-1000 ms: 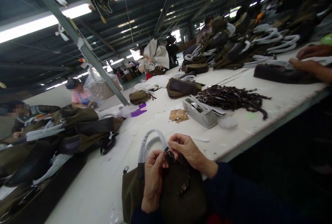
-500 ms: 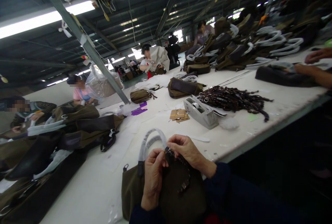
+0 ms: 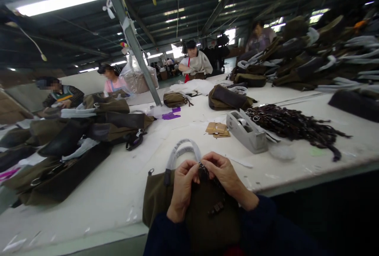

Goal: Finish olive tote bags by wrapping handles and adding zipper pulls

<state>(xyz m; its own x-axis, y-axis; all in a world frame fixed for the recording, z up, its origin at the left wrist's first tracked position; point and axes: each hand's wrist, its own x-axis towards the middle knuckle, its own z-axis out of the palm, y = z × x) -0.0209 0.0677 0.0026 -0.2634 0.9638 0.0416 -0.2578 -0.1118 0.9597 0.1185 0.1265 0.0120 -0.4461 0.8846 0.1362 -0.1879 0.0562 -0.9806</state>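
An olive canvas bag (image 3: 158, 198) with a dark leather front (image 3: 210, 224) lies in my lap against the table edge. Its handle, wrapped in white plastic, is a pale loop (image 3: 183, 149) rising behind my hands. My left hand (image 3: 182, 187) and my right hand (image 3: 225, 176) meet at the handle's base, pinching a dark braided strap (image 3: 203, 173) between their fingers. The strap hangs down the bag's front and ends in a small metal-fitted tab (image 3: 216, 208). My fingers hide how the strap joins the bag.
A grey tape dispenser (image 3: 246, 131), cardboard tags (image 3: 217, 129) and a heap of dark straps (image 3: 293, 128) lie on the white work table (image 3: 97, 200). Stacked olive bags (image 3: 74, 137) are at left and more (image 3: 296, 56) at right. Co-workers (image 3: 194, 60) sit beyond.
The whole view has swung, so the table and bags sit further right and lower. My hands have drawn closer together on the strap. The other person's hands at the right edge have left view.
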